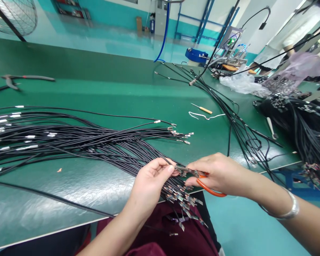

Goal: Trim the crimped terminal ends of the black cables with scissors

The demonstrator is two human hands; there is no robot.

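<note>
My left hand (pixel 152 179) pinches the end of a black cable between thumb and forefinger, above the table's front edge. Orange-handled pliers (pixel 212 191) are gripped in my right hand (pixel 220 176), their jaws meeting the cable end at my left fingertips. The jaws' exact hold is partly hidden by fingers. Under both hands, a bundle of black cables (pixel 141 151) runs off to the left, and several metal terminals (pixel 185 204) on the cable ends hang over the edge above my lap. More cable ends with terminals (pixel 180 133) lie farther back on the table.
On the green table (pixel 101 90) lie grey-handled pliers (pixel 29 77), a yellow-handled pick (pixel 205 110) and a white tie (pixel 206 116). Loose cables (pixel 226 106) cross at right. Plastic bags (pixel 242 80) and a dark cable heap (pixel 290 121) sit beyond. A person (pixel 293 39) stands at far right.
</note>
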